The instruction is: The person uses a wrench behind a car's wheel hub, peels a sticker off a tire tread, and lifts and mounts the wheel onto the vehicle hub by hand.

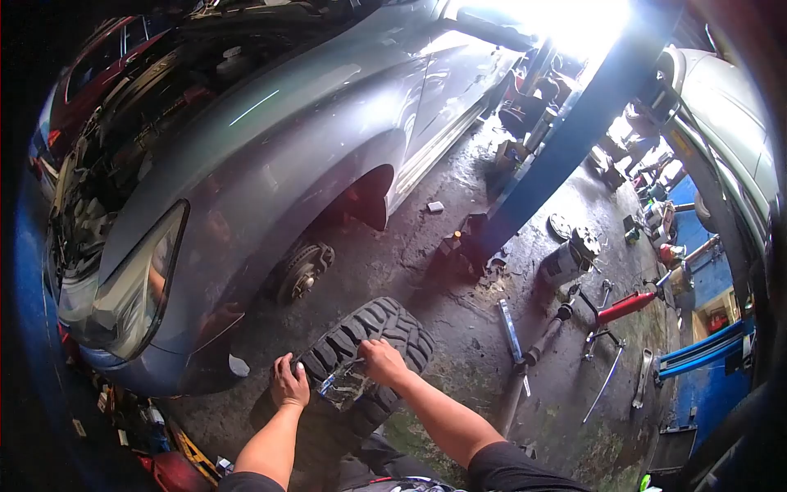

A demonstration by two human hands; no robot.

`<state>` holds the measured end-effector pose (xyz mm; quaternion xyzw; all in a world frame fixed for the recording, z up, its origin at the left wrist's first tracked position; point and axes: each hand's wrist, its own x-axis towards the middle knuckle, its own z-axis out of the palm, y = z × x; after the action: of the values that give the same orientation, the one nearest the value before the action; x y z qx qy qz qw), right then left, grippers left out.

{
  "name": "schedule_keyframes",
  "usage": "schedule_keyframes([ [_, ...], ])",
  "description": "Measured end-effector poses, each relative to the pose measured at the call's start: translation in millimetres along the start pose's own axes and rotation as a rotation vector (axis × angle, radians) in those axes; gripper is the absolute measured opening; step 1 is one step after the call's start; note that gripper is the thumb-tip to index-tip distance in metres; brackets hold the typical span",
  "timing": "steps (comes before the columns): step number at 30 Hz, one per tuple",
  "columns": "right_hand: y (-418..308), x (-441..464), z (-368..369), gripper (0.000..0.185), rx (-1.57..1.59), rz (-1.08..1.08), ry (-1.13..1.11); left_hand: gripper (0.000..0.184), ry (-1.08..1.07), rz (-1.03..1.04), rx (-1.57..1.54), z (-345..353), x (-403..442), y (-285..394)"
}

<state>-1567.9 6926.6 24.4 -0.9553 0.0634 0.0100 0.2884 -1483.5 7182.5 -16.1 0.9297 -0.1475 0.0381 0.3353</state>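
Facing the tire (354, 334) just ahead, its tread slanting away to the right, I'm resting my curled right hand (382, 361) over its middle, grip unclear, and holding my open left hand (290, 382) by its left edge, brake disc (303, 274) sitting beyond.

Tyre (379, 321) before the brake disc (300, 275), on its near side. Car (270, 156) left of lift post (566, 139); wrench (643, 379) on floor (459, 381), right of both.
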Motion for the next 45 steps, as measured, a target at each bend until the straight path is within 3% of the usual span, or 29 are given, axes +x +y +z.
schedule_keyframes([
  [4,-18,-14,-13,0.029,0.004,0.068,-0.065,0.036,0.009,0.02,0.016,4,-1,-6],
  [7,-18,-26,-6,0.028,0.062,0.034,0.036,0.037,-0.017,-0.025,-0.003,4,3,-1],
  [11,-25,-29,-16,0.025,-0.047,0.162,-0.176,0.046,-0.139,-0.247,0.056,-11,13,32],
  [12,-23,-35,-15,0.019,-0.083,0.161,-0.132,0.045,-0.112,-0.224,0.066,-8,8,28],
  [15,-25,-44,-19,0.028,-0.029,0.096,-0.022,0.038,0.005,-0.046,0.084,9,6,3],
  [27,-34,-64,-22,0.036,-0.027,0.153,-0.075,0.037,0.007,-0.027,0.063,10,10,1],
  [33,-57,-101,-23,0.029,0.109,0.262,-0.068,0.039,-0.013,-0.056,0.08,12,8,-2],
  [38,-84,-108,-21,0.025,0.182,0.332,-0.115,0.04,-0.007,-0.037,0.121,12,9,-3],
  [45,-124,-123,-36,0.022,0.333,0.228,-0.361,0.039,0.01,-0.05,0.089,12,8,-1],
])
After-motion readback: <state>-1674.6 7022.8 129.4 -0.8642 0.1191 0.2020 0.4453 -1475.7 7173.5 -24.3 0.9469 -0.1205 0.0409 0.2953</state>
